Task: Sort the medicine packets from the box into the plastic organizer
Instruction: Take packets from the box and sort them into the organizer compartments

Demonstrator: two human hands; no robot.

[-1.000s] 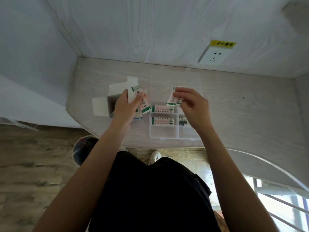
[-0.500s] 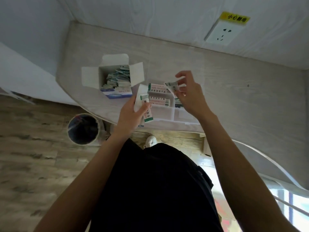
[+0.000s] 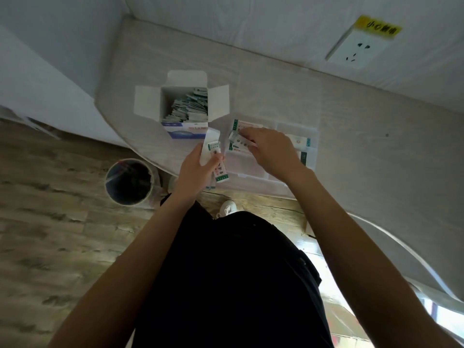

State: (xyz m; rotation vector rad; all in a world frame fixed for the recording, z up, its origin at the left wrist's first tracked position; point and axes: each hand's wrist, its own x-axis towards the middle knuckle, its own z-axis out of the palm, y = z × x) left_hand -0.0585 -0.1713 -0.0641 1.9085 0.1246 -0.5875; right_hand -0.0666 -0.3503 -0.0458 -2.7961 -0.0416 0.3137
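An open white cardboard box (image 3: 185,106) stands on the table, with several medicine packets (image 3: 190,108) stacked in its right half. To its right lies a clear plastic organizer (image 3: 298,129) with white and green packets in its compartments. My left hand (image 3: 198,169) grips a small bunch of packets (image 3: 214,156) at the table's front edge, just left of the organizer. My right hand (image 3: 271,151) reaches over the organizer's left compartments and pinches one packet (image 3: 239,141) low above them. The compartments under that hand are hidden.
The light wooden table (image 3: 351,136) curves along its front edge and meets the wall, where a white socket (image 3: 356,50) with a yellow label sits. A round bin (image 3: 129,182) stands on the floor at the left. My shoe (image 3: 227,208) shows below the table.
My right hand has come down and leftward with its packet, from above the organizer's middle to low over the left compartments. My left hand has dropped back from the box to the table's edge.
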